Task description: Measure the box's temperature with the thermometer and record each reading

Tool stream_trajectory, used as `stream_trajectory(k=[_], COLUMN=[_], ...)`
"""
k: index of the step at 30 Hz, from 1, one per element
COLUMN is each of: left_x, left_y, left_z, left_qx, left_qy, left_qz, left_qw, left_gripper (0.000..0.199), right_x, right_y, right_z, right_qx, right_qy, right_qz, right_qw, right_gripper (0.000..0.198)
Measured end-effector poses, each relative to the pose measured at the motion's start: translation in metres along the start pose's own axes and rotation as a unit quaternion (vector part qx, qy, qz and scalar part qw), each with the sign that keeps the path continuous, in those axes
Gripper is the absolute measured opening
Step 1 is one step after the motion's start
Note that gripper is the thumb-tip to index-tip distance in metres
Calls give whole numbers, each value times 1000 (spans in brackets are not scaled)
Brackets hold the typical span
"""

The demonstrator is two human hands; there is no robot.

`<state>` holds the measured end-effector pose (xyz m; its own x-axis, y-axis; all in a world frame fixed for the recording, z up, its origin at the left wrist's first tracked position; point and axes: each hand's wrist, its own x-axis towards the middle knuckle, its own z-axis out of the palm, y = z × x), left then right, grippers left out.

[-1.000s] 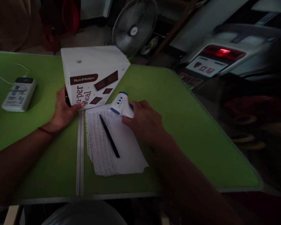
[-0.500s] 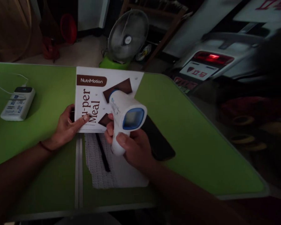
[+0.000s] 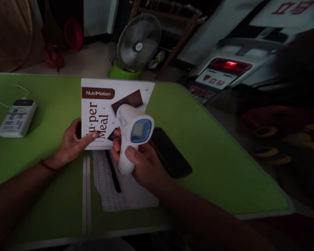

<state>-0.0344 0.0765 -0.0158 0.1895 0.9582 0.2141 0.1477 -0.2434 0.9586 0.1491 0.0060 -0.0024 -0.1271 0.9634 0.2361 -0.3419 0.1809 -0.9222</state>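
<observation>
My left hand (image 3: 74, 141) grips the lower left edge of a white NutriMotion meal box (image 3: 94, 115), its thumb lying across the front. My right hand (image 3: 138, 158) is wrapped round the handle of a white infrared thermometer (image 3: 128, 129) with a blue-rimmed screen. The thermometer stands in front of the box's right part and covers some of it; its nose points at the box. Below the box lie printed papers (image 3: 138, 195) with a black pen (image 3: 113, 170) on them. Right of my right hand rests a dark phone (image 3: 171, 153).
The green folding table (image 3: 211, 174) has a seam down its left half. A white power bank (image 3: 18, 118) with a cable lies at the left. Beyond the table stand a fan (image 3: 138, 43) with a green base and, at the right, a scooter (image 3: 230, 66) with a red light.
The whole view has shifted slightly, so everything appears a little further left. The right hand with the thermometer has moved slightly left across the box. Both hands keep their hold.
</observation>
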Motion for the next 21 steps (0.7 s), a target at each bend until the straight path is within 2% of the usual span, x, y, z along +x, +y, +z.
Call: stream_trajectory(k=[11,21], left_x=[0,1], left_y=[0,-3], left_z=[0,0], left_qx=[5,-2], left_qy=[-5,8], left_qz=[12,17], left_qw=[1000,1000], left_gripper=[48,49], right_x=[-3,-5], right_y=[0,1], right_z=[-5,-4], right_qx=[-42,-32], right_qy=[-5,-9], right_qz=[20,18], right_qw=[999,999], right_gripper=[30,30])
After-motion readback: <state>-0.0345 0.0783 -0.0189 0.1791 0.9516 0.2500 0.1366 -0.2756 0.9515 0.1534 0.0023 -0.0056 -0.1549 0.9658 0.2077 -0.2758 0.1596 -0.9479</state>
